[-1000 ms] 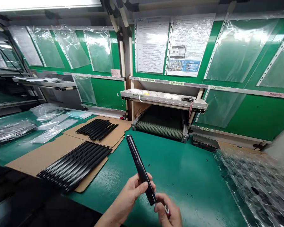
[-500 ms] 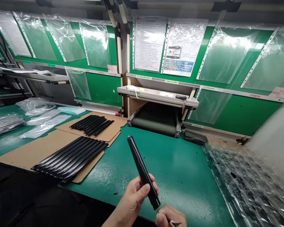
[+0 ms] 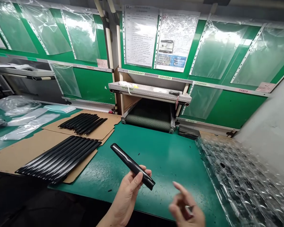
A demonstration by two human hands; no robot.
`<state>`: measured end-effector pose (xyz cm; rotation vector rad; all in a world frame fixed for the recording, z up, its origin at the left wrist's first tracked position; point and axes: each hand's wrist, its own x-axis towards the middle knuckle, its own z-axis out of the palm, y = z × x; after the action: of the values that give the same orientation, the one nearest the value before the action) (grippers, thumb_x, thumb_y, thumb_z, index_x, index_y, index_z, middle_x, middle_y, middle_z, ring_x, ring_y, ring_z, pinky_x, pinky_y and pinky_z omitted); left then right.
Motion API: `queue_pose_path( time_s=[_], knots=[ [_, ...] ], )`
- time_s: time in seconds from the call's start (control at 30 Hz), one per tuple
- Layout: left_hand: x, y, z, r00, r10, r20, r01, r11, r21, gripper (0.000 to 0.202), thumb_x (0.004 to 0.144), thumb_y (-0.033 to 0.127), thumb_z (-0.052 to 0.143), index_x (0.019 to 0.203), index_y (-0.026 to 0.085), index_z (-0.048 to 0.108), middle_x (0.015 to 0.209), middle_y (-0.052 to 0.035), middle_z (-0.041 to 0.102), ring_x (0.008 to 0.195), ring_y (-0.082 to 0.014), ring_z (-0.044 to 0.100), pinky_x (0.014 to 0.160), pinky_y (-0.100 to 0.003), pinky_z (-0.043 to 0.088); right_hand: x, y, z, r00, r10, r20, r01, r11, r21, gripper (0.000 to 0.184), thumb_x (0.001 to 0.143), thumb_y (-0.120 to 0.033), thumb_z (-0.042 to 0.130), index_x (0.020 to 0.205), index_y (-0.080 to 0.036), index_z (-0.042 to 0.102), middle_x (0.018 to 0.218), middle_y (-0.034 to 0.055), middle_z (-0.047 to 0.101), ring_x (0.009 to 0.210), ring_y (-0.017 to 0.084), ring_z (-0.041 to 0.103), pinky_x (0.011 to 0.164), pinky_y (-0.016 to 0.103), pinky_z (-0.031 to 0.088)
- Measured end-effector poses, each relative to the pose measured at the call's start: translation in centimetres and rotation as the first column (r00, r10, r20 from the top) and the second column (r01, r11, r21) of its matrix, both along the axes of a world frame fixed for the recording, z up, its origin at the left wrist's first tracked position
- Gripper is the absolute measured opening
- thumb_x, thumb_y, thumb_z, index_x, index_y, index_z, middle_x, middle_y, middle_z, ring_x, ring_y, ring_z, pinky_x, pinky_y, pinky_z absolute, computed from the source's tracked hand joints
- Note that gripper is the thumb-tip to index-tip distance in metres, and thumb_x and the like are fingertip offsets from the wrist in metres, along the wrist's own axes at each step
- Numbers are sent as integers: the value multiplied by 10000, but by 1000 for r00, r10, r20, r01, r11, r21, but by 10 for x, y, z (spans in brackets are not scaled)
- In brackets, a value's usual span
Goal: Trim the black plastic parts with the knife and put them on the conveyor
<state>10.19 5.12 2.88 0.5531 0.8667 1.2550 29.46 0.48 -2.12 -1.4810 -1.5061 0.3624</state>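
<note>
My left hand is wrapped round the lower part of a long glossy black plastic piece, its thumb on top. The piece is tilted above the green table, its far end pointing up and left. Apart from it on the right, my right hand has its index finger stretched out, slightly blurred. The other fingers are curled round a small tool with a metal tip; most of it is hidden in the palm. Similar long black pieces lie side by side on cardboard to the left.
Shorter black pieces lie on cardboard behind. Clear plastic trays are stacked at the right edge. A conveyor belt runs under a shelf at the back. Small black scraps dot the green table; plastic bags lie far left.
My right hand has moved right, away from the near end of the black piece, and its index finger has stretched out. My left hand has tilted the piece further to the left.
</note>
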Motion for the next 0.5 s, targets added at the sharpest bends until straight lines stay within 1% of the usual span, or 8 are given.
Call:
queue_pose_path(
  time_s=[0.07,0.13,0.2,0.27,0.33,0.37,0.43,0.5],
  knots=[
    [6,-7,0,1000,-5,-18,5,1000,4,351,772,411,785,1062,230,704,1132,-80,728,1219,-265,583,1051,-335,423,-27,7,9,964,213,-161,-197,974,111,613,911,-628,553,1352,-203,534,755,2,655,401,96,475,367,227,410],
    [6,-15,1,999,-19,-33,19,1000,-2,336,798,424,753,1066,225,707,1166,-85,713,1199,-270,595,1034,-339,442,-51,19,20,921,366,-135,-320,907,274,481,927,-507,612,1319,-231,566,923,56,709,524,122,586,475,227,500],
    [1,-22,2,996,-38,-86,37,999,-14,331,850,460,681,1082,225,707,1184,-82,701,1157,-264,614,1017,-348,461,-64,30,31,907,419,-35,-368,831,417,348,961,-332,604,1290,-220,581,1049,104,716,717,168,678,620,250,563],
    [-9,-29,5,962,-79,-261,87,996,17,326,897,486,601,1024,212,724,1097,-79,719,1066,-250,647,976,-341,488,-65,38,41,913,407,2,-360,806,470,295,956,-225,595,1250,-194,594,992,102,724,765,180,691,647,252,564],
    [-23,-34,9,840,-82,-537,171,978,118,331,926,475,548,881,205,734,927,-67,730,925,-231,673,882,-308,522,-59,43,50,924,382,-26,-338,845,415,243,931,-215,623,1173,-189,629,869,62,718,698,167,676,610,243,546],
    [-30,-36,11,746,-22,-666,203,960,195,314,932,451,543,852,211,730,896,-62,727,894,-226,674,849,-294,529,-56,43,54,922,383,-52,-339,867,367,212,921,-232,641,1129,-196,648,843,47,715,685,162,672,608,241,538],
    [-41,-36,16,551,194,-812,240,895,376,198,906,386,600,948,246,733,1021,-58,730,993,-240,664,883,-289,523,-53,43,61,899,420,-126,-374,884,280,182,899,-264,673,1075,-215,674,873,34,729,731,162,684,653,239,535],
    [-47,-33,18,425,385,-819,261,815,518,270,865,331,660,1131,301,697,1226,-41,688,1166,-254,609,987,-306,487,-56,40,67,837,493,-237,-444,865,233,169,878,-278,696,1041,-232,692,902,15,742,784,158,693,716,233,530]
  ],
)
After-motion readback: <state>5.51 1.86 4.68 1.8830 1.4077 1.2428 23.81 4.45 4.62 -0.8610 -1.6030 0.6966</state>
